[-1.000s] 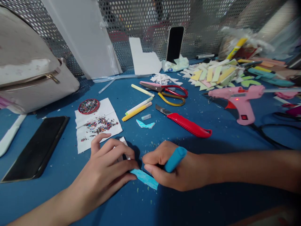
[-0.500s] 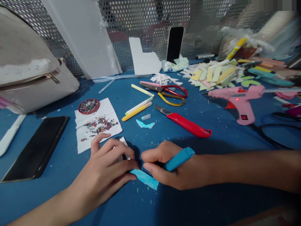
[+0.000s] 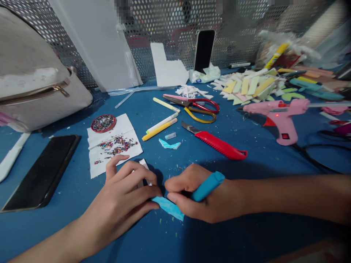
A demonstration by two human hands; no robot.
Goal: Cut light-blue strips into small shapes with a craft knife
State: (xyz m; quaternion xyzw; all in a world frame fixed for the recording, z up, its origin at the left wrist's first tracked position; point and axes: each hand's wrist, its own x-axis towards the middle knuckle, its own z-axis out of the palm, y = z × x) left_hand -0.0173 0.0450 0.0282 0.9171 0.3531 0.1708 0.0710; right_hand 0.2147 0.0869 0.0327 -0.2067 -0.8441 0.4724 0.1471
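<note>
My right hand [image 3: 197, 195] is closed round a blue marker [image 3: 208, 187], its back end pointing up to the right; the tip is hidden by my fingers. Below it lies a narrow strip coloured light blue [image 3: 170, 208], its surface streaky. Thumb and fingers of my left hand [image 3: 128, 191] pinch the strip's left end against the table. A white piece [image 3: 144, 165] shows partly beneath the left fingers; most of it is covered. Just beyond the hands sit a small blue-coloured scrap [image 3: 169, 145] and a short translucent stub [image 3: 170, 136].
A red utility knife [image 3: 221, 145] lies with its blade out. Behind it are scissors [image 3: 189, 101] and a yellow marker [image 3: 159, 129]. A pink glue gun [image 3: 285, 117] with a lit red light stands right. Beads cover a paper [image 3: 128, 128]; a black phone [image 3: 41, 171] lies left.
My right hand and the blue marker have shifted very slightly to the left and down. The left hand and the strip stay in place.
</note>
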